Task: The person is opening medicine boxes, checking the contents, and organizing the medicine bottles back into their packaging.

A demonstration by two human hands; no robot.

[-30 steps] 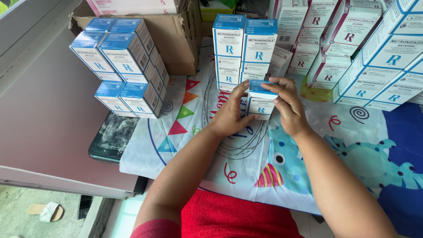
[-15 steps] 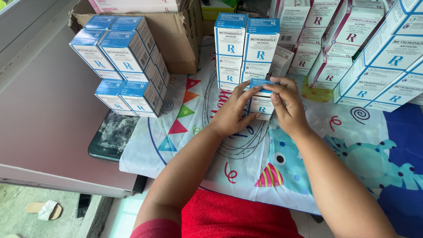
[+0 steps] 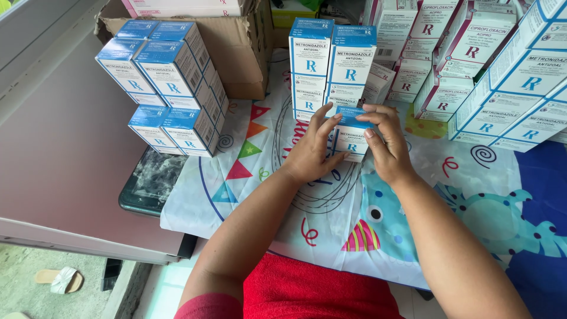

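Left hand (image 3: 310,150) half open, fingers spread, pressed on the left side of a small blue-white box (image 3: 351,134); right hand (image 3: 384,145) curled, fingertips pinching its top right edge. Box stands upright on the printed cloth (image 3: 472,177) over the desk, long axis vertical, front facing the camera, just before the taller box stack (image 3: 331,62).

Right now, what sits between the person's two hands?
In the head view, a small blue-and-white box stands upright on the patterned cloth between the left hand and right hand; both hands touch it.
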